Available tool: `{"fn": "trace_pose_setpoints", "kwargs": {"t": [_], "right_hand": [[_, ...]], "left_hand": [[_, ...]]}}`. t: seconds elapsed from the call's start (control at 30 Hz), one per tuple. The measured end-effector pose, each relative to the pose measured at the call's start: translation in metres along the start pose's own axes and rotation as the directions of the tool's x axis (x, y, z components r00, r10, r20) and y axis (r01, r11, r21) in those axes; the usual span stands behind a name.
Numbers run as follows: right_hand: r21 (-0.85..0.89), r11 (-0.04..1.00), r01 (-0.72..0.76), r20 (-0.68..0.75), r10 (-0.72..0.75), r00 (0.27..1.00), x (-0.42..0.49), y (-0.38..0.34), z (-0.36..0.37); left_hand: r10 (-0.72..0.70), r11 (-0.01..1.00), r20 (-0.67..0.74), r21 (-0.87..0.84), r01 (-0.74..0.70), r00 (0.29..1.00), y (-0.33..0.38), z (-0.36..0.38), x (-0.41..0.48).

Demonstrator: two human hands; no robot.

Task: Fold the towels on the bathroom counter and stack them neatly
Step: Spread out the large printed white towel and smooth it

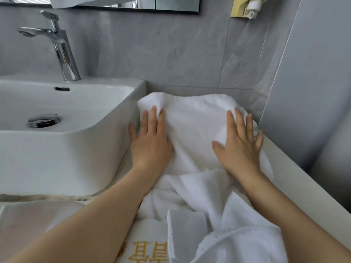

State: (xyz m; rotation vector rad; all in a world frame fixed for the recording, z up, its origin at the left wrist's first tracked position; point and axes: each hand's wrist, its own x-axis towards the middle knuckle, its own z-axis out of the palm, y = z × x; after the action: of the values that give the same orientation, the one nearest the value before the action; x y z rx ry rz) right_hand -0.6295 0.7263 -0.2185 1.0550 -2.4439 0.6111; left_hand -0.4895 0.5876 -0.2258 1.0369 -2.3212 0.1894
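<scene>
Two hands, left hand (150, 141) and right hand (240, 147), fingers spread flat on white towel (191, 128) near tabletop's back edge; smooth outward, corners squared.

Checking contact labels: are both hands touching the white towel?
Touching. Head view: left hand and right hand lie flat, fingers straight, on the white towel.

gold lettering (150, 251): cut by bottom edge, unreadable | mirror (133, 2): cut by top edge | yellow wall fixture (245, 6): cropped at top | desk (296, 171): mostly hidden under towels
</scene>
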Motion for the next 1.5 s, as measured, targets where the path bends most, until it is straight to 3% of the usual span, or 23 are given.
{"fn": "trace_pose_setpoints", "kwargs": {"t": [0.13, 0.23, 0.37, 0.5, 0.7, 0.77, 0.9, 0.97, 1.13, 1.3, 1.4, 1.5], "right_hand": [[-0.069, 0.997, 0.026, -0.168, -0.037, 0.985, 0.021, 0.001, 0.008], [-0.129, 0.991, 0.035, -0.198, -0.06, 0.978, 0.041, 0.004, 0.021], [-0.186, 0.982, 0.021, 0.058, -0.01, 0.998, 0.066, 0.013, 0.047], [-0.119, 0.993, -0.028, 0.307, 0.063, 0.95, 0.081, 0.023, 0.062], [-0.076, 0.996, -0.04, 0.409, 0.068, 0.91, 0.085, 0.028, 0.062], [-0.077, 0.997, -0.027, 0.378, 0.055, 0.924, 0.08, 0.027, 0.057], [-0.148, 0.989, -0.005, 0.212, 0.037, 0.976, 0.061, 0.026, 0.037], [-0.101, 0.994, -0.032, 0.116, 0.043, 0.992, 0.048, 0.026, 0.024], [0.05, 0.994, -0.101, 0.015, 0.1, 0.995, 0.013, 0.033, -0.005], [0.216, 0.965, -0.146, 0.064, 0.135, 0.989, -0.028, 0.031, -0.03], [0.466, 0.868, -0.169, 0.105, 0.135, 0.985, -0.055, 0.027, -0.042], [0.607, 0.777, -0.168, 0.09, 0.143, 0.986, -0.075, 0.021, -0.054]], "left_hand": [[0.035, 0.999, -0.133, 0.029, -0.032, 0.991, 0.003, 0.014, 0.016], [0.029, 0.999, -0.11, 0.034, -0.026, 0.993, 0.004, 0.029, 0.034], [0.008, 0.999, 0.076, 0.042, -0.012, 0.997, 0.002, 0.053, 0.057], [-0.013, 1.0, 0.27, 0.014, 0.01, 0.963, -0.001, 0.065, 0.072], [-0.027, 0.999, 0.372, 0.031, 0.017, 0.928, -0.003, 0.065, 0.076], [-0.015, 1.0, 0.314, 0.002, 0.016, 0.949, -0.002, 0.062, 0.073], [-0.041, 0.991, -0.034, -0.126, 0.037, 0.999, -0.002, 0.047, 0.061], [-0.065, 0.986, -0.062, -0.157, 0.054, 0.996, -0.005, 0.04, 0.056], [0.048, 0.968, 0.16, -0.252, -0.006, 0.986, -0.011, 0.013, 0.044], [0.099, 0.974, 0.541, -0.226, 0.03, 0.835, 0.0, -0.036, 0.025], [0.08, 0.941, 0.572, -0.314, 0.128, 0.816, 0.004, -0.063, 0.007], [0.126, 0.941, 0.536, -0.33, 0.07, 0.835, 0.002, -0.083, -0.016]]}}
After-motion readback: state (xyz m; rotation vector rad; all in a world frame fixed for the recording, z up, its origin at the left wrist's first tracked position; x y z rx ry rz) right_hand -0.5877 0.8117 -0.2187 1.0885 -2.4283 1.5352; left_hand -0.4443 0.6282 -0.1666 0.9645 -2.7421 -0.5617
